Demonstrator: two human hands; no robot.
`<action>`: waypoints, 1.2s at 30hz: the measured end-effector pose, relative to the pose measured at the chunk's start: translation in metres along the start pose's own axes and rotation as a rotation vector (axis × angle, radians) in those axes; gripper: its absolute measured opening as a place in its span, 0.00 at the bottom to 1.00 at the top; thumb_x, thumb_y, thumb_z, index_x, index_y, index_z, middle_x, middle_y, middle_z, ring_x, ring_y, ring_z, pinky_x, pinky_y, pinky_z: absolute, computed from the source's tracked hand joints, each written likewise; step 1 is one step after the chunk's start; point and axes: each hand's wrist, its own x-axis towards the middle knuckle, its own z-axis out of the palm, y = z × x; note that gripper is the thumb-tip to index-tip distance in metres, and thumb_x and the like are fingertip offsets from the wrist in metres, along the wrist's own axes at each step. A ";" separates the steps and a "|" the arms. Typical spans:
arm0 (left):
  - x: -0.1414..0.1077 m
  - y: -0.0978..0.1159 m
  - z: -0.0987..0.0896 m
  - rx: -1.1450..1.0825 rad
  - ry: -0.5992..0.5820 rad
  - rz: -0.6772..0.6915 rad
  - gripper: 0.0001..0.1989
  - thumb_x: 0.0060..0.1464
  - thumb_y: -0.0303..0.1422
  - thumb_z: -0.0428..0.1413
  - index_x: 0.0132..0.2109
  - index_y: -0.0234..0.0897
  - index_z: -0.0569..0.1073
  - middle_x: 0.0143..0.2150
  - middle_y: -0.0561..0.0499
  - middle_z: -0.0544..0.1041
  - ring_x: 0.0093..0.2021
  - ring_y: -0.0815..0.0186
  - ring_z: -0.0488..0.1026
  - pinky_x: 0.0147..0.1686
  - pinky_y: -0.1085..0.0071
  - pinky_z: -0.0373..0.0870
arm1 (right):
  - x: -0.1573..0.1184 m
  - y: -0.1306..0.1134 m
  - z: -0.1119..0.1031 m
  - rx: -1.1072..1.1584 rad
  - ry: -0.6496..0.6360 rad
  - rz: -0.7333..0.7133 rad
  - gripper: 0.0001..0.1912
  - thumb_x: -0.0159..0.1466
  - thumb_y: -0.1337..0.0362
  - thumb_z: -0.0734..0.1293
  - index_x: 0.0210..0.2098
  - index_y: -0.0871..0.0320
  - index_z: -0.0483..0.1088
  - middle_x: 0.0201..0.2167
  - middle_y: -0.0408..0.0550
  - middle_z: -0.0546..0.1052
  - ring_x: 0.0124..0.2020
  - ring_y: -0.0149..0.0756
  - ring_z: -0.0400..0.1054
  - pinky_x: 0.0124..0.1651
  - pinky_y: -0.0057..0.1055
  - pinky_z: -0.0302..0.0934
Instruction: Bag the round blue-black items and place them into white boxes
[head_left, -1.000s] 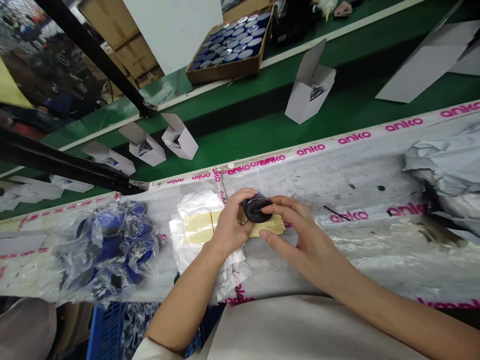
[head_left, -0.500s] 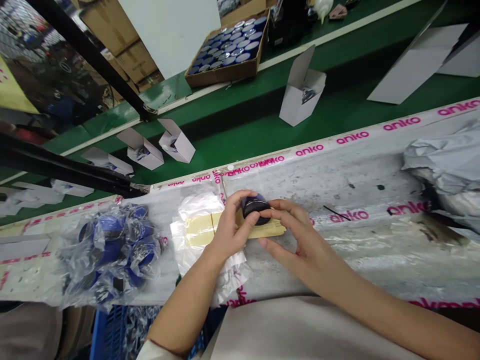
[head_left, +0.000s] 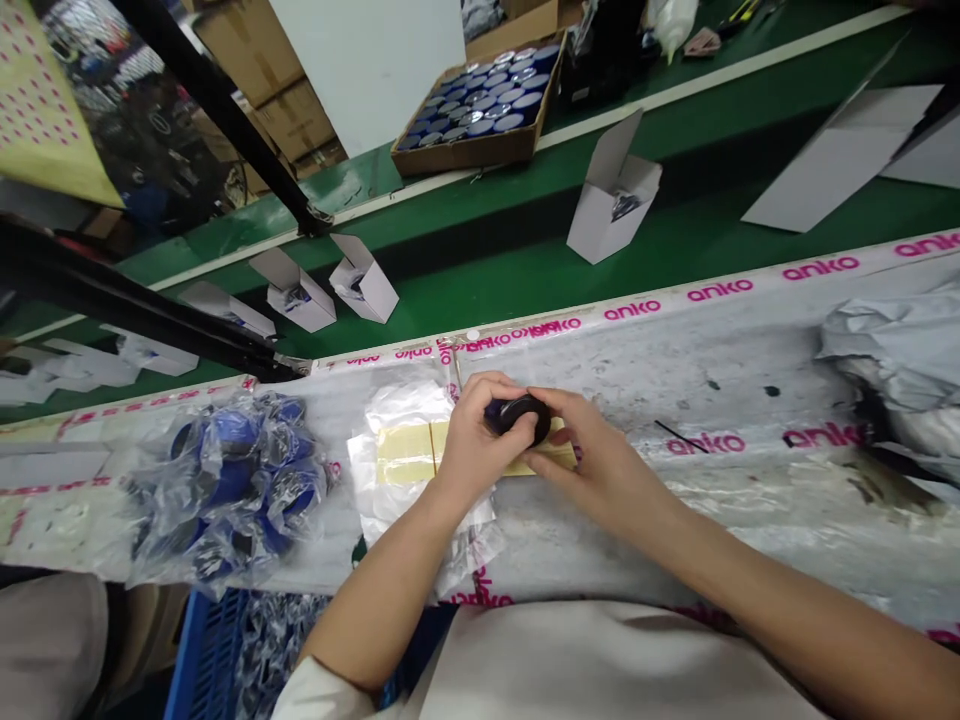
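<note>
Fingers (head_left: 501,432) of both hands around puck (head_left: 520,415)

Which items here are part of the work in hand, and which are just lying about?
In hand: small round dark blue tin, held by left hand and right hand; yellowish paper strip.

Lying about: clear plastic bag of blue tins; open white cartons; crumpled grey plastic sheet.

Even, bright overhead light falls on my counter (head_left: 750,370) with only soft shadows (glare shows on the plastic bags (head_left: 225,490)). Edges bend from the wide lens, and far corners look soft.
</note>
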 end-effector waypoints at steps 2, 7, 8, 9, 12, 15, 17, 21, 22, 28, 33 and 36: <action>0.000 -0.002 -0.001 -0.086 -0.013 -0.075 0.11 0.55 0.39 0.65 0.42 0.40 0.77 0.53 0.46 0.75 0.55 0.59 0.73 0.58 0.59 0.68 | 0.003 0.003 0.004 -0.065 0.037 -0.035 0.23 0.64 0.59 0.67 0.58 0.52 0.63 0.55 0.55 0.72 0.54 0.50 0.70 0.51 0.51 0.70; 0.002 -0.004 -0.013 -0.343 -0.013 -0.321 0.20 0.67 0.48 0.49 0.47 0.42 0.80 0.55 0.46 0.80 0.59 0.56 0.74 0.63 0.54 0.66 | 0.006 0.010 0.008 -0.150 0.075 0.050 0.24 0.61 0.55 0.69 0.55 0.53 0.64 0.51 0.54 0.73 0.48 0.50 0.72 0.47 0.51 0.70; 0.002 -0.003 -0.016 -0.342 -0.011 -0.338 0.17 0.66 0.46 0.52 0.48 0.43 0.80 0.54 0.47 0.80 0.58 0.56 0.75 0.62 0.55 0.67 | 0.006 0.010 0.009 -0.155 0.082 0.085 0.25 0.61 0.53 0.70 0.54 0.53 0.64 0.50 0.54 0.73 0.47 0.50 0.73 0.46 0.50 0.70; 0.002 -0.003 -0.018 -0.319 -0.015 -0.344 0.14 0.65 0.43 0.55 0.50 0.43 0.80 0.54 0.48 0.81 0.57 0.56 0.75 0.61 0.55 0.68 | 0.007 0.010 0.009 -0.156 0.094 0.115 0.25 0.60 0.52 0.70 0.53 0.54 0.64 0.49 0.54 0.73 0.45 0.49 0.73 0.45 0.49 0.70; 0.001 0.000 -0.022 -0.229 -0.023 -0.324 0.12 0.62 0.37 0.58 0.51 0.43 0.80 0.55 0.49 0.81 0.57 0.57 0.76 0.60 0.57 0.70 | 0.011 0.006 0.010 -0.157 0.138 0.167 0.27 0.56 0.48 0.72 0.48 0.56 0.63 0.48 0.56 0.73 0.43 0.49 0.73 0.41 0.46 0.69; 0.001 0.001 -0.022 -0.159 -0.007 -0.323 0.12 0.64 0.36 0.56 0.51 0.43 0.80 0.55 0.49 0.81 0.57 0.58 0.76 0.61 0.57 0.70 | 0.018 0.002 0.008 -0.141 0.104 0.225 0.30 0.52 0.45 0.74 0.44 0.55 0.62 0.42 0.54 0.75 0.38 0.46 0.72 0.36 0.42 0.66; 0.000 -0.001 -0.022 -0.126 -0.017 -0.311 0.12 0.65 0.35 0.54 0.50 0.43 0.80 0.54 0.49 0.81 0.56 0.59 0.76 0.60 0.57 0.70 | 0.024 0.000 0.005 -0.102 0.024 0.264 0.28 0.55 0.42 0.71 0.42 0.54 0.62 0.35 0.49 0.75 0.33 0.43 0.70 0.33 0.40 0.64; -0.002 -0.006 -0.021 -0.170 -0.031 -0.261 0.14 0.66 0.38 0.54 0.54 0.41 0.76 0.54 0.47 0.81 0.57 0.59 0.76 0.59 0.57 0.70 | 0.043 -0.002 -0.001 -0.048 0.000 0.286 0.22 0.61 0.41 0.65 0.33 0.53 0.62 0.28 0.45 0.72 0.28 0.38 0.67 0.31 0.36 0.59; -0.002 -0.007 -0.021 -0.192 -0.031 -0.255 0.15 0.65 0.39 0.54 0.56 0.42 0.74 0.55 0.46 0.81 0.56 0.59 0.77 0.59 0.57 0.70 | 0.048 -0.002 -0.003 -0.014 -0.006 0.305 0.21 0.60 0.42 0.66 0.32 0.53 0.61 0.26 0.43 0.71 0.27 0.37 0.65 0.30 0.35 0.58; -0.005 -0.007 -0.017 -0.210 -0.043 -0.219 0.15 0.66 0.42 0.54 0.55 0.41 0.71 0.55 0.43 0.80 0.58 0.59 0.76 0.59 0.58 0.71 | 0.056 -0.005 -0.022 0.193 -0.162 0.414 0.27 0.55 0.43 0.71 0.45 0.54 0.67 0.39 0.49 0.76 0.28 0.36 0.67 0.26 0.34 0.62; 0.003 0.003 -0.033 -0.160 0.198 -0.122 0.10 0.66 0.38 0.53 0.51 0.41 0.73 0.52 0.46 0.79 0.54 0.61 0.76 0.57 0.59 0.71 | 0.049 0.000 -0.014 -0.204 -0.207 -0.007 0.33 0.55 0.46 0.72 0.56 0.51 0.69 0.54 0.54 0.75 0.53 0.56 0.71 0.52 0.54 0.69; 0.010 0.000 -0.064 0.099 0.412 -0.037 0.07 0.62 0.34 0.57 0.47 0.41 0.75 0.47 0.48 0.78 0.49 0.61 0.75 0.54 0.60 0.71 | 0.062 0.012 -0.015 -0.342 -0.101 -0.068 0.29 0.58 0.47 0.69 0.56 0.52 0.69 0.53 0.56 0.75 0.56 0.60 0.68 0.57 0.60 0.64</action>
